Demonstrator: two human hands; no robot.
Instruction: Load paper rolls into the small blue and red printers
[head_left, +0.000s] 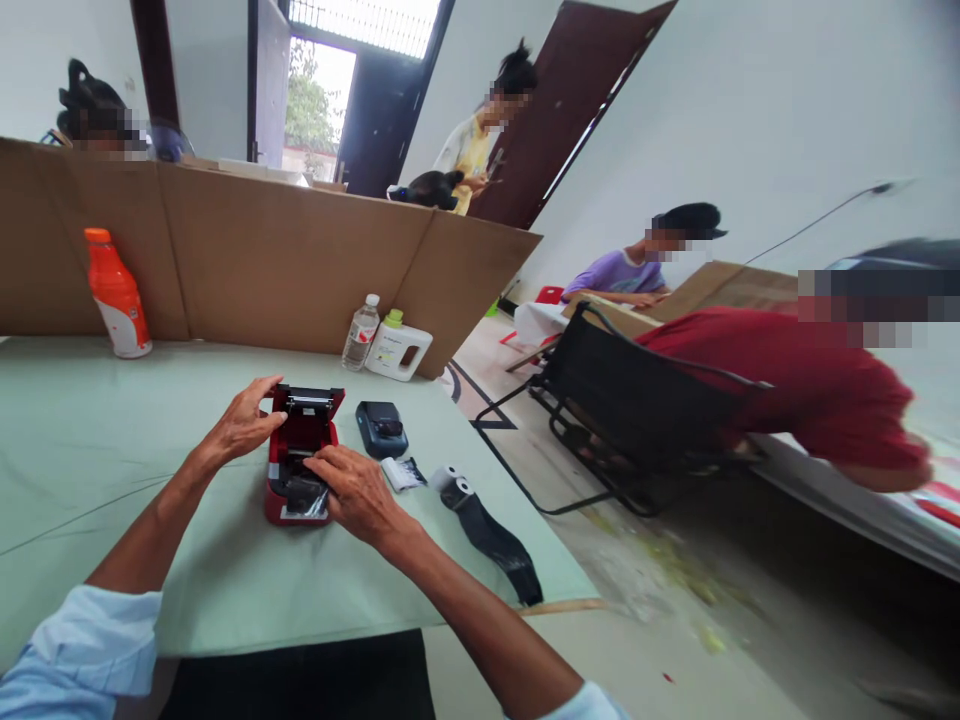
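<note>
Under everything, the pale green desk (247,605) is carrying the work. Between the left grip (247,420) and the right grip (367,495), the red device (304,432) is standing on it. It is looking rigid and rather light, with smooth plastic; its lower body, below the left grip, is probably offering the firmest hold. To the right of the right grip, the black strip (495,535) is trailing, seemingly soft. Just beyond the right grip, the dark boxy device (381,428) is resting. The raised lid (307,395) (a small hinge may be bearing it) is likely needing gentle force; the left grip is holding its left edge between thumb and fingers. The dark piece (304,495), under the right fingertips, is shining and may be slippery; its edges are seeming the best hold. Whether the right grip is pinching it, I cannot tell.
</note>
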